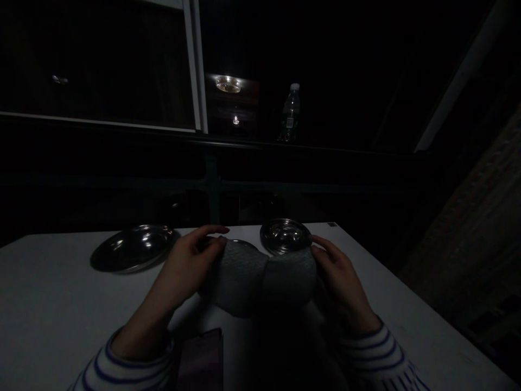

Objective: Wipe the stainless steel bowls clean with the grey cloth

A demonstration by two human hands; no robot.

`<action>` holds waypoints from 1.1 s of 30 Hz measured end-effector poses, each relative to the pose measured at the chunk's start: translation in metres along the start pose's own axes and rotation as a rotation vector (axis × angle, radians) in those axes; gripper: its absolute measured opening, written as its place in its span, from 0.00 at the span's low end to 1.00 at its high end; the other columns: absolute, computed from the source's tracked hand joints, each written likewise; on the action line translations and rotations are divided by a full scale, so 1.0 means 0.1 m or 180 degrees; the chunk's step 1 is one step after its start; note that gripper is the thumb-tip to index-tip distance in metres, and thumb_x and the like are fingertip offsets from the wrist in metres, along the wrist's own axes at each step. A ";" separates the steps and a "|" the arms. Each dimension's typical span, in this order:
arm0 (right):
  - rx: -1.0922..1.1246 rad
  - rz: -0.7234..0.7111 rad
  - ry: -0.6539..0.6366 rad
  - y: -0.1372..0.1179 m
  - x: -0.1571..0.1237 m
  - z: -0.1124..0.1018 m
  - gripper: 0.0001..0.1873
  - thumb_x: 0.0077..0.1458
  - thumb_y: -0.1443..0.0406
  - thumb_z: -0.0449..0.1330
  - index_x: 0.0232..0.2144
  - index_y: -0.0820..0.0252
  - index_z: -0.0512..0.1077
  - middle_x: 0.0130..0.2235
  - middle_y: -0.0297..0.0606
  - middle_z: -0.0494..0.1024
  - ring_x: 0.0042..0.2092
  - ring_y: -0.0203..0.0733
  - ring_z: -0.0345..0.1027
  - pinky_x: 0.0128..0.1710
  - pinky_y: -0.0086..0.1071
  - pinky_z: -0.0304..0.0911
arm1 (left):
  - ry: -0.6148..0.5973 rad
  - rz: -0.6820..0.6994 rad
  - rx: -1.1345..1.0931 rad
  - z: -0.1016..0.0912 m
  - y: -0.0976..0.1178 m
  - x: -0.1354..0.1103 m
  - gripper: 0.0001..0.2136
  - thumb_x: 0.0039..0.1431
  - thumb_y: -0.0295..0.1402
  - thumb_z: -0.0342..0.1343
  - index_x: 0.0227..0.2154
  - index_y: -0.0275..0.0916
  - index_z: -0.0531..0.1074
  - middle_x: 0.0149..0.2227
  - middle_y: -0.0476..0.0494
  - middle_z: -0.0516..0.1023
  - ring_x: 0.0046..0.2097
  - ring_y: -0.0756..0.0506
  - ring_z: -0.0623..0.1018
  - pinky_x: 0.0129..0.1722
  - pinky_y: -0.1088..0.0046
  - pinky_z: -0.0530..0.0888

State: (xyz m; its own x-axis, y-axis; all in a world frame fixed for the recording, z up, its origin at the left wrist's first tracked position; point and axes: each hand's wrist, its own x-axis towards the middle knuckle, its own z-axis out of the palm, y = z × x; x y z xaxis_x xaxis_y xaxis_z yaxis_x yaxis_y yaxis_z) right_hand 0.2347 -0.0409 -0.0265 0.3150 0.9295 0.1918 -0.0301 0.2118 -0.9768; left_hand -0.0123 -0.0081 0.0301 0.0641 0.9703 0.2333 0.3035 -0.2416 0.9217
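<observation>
Over the white table (52, 304): grey cloth (244, 279) spread between both hands, fold or dip near its middle; too dark to tell if its lower edge touches down.
Left hand (188, 264): thumb and finger pinching the cloth's upper left corner.
Right hand (341, 271): fingertips at the upper right corner, looks pinched too; exact contact shadowed.
Cloth feel: probably light, soft and limp, slightly rough surface; shouldn't slip much, nothing fragile about it.
Where to hold: top corners look best, one per hand; a single-hand grip would likely let it flop and bunch.
Wide metal bowl (134, 250): on the table, beyond the left forearm.
Small metal bowl (285, 234): just past the cloth, near the far edge; shiny, likely slick.
Metal rim (244, 242): peeks out behind the cloth's top edge, rest hidden.
Phone (201, 361): near side, beside the left sleeve (126, 364), screen dim.
Bottle (290, 117): upright on the ledge behind, white cap.
Light: very low, detail lost under the cloth.
</observation>
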 end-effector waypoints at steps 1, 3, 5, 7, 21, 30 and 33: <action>-0.0024 0.0002 -0.0116 0.01 0.01 -0.03 0.20 0.48 0.58 0.59 0.44 0.57 0.68 0.43 0.39 0.75 0.41 0.40 0.69 0.39 0.32 0.62 | -0.0006 0.0043 0.0071 -0.03 -0.01 0.01 0.14 0.47 0.37 0.56 0.37 0.38 0.74 0.30 0.46 0.78 0.33 0.46 0.76 0.31 0.76 0.69; -0.0034 0.0104 -0.0428 0.02 0.02 -0.07 0.22 0.46 0.60 0.61 0.46 0.58 0.68 0.44 0.39 0.74 0.43 0.41 0.68 0.44 0.34 0.61 | -0.0127 0.0092 0.0213 -0.09 -0.04 0.01 0.13 0.47 0.37 0.57 0.36 0.38 0.75 0.35 0.45 0.79 0.38 0.45 0.76 0.36 0.74 0.70; -0.0213 0.0134 -0.0608 0.01 0.02 -0.09 0.27 0.44 0.61 0.63 0.48 0.57 0.66 0.42 0.38 0.75 0.43 0.43 0.68 0.45 0.37 0.61 | -0.0295 0.0136 0.0390 -0.14 -0.07 0.01 0.17 0.46 0.37 0.57 0.41 0.39 0.74 0.38 0.44 0.78 0.39 0.45 0.76 0.39 0.73 0.70; -0.0636 -0.0075 -0.0540 -0.01 0.04 -0.09 0.25 0.44 0.62 0.63 0.47 0.58 0.68 0.43 0.39 0.75 0.45 0.44 0.67 0.47 0.38 0.59 | -0.0323 0.0209 0.0596 -0.20 -0.10 0.00 0.19 0.47 0.37 0.57 0.43 0.38 0.72 0.39 0.43 0.78 0.40 0.44 0.76 0.42 0.71 0.70; -0.1281 -0.0821 -0.0492 -0.38 0.04 0.02 0.10 0.50 0.58 0.54 0.30 0.58 0.70 0.34 0.34 0.73 0.39 0.40 0.66 0.37 0.30 0.60 | -0.0726 0.0433 0.1261 -0.52 -0.22 -0.18 0.14 0.52 0.43 0.50 0.31 0.38 0.73 0.34 0.44 0.77 0.37 0.45 0.75 0.38 0.69 0.69; -0.1162 -0.0648 -0.0432 -0.49 -0.09 0.23 0.11 0.48 0.58 0.55 0.30 0.58 0.68 0.29 0.31 0.71 0.32 0.37 0.65 0.30 0.27 0.58 | -0.1100 -0.0728 -0.0203 -0.42 -0.39 -0.62 0.13 0.53 0.44 0.49 0.33 0.38 0.68 0.30 0.48 0.70 0.32 0.48 0.72 0.26 0.72 0.70; -0.1249 -0.0647 -0.0438 -0.44 -0.10 0.22 0.11 0.48 0.58 0.55 0.30 0.59 0.68 0.29 0.32 0.72 0.32 0.37 0.65 0.31 0.27 0.58 | -0.1156 -0.1077 -0.0867 -0.31 -0.56 -0.72 0.12 0.51 0.42 0.51 0.29 0.38 0.68 0.30 0.49 0.70 0.34 0.49 0.72 0.31 0.72 0.70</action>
State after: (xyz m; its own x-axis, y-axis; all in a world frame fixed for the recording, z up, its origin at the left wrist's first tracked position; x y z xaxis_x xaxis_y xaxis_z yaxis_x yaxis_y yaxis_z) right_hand 0.2123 -0.0527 0.0170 0.1477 0.9180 0.3681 0.3889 0.2883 -0.8750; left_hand -0.0635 -0.0646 -0.0282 0.3433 0.9244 -0.1663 0.1108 0.1360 0.9845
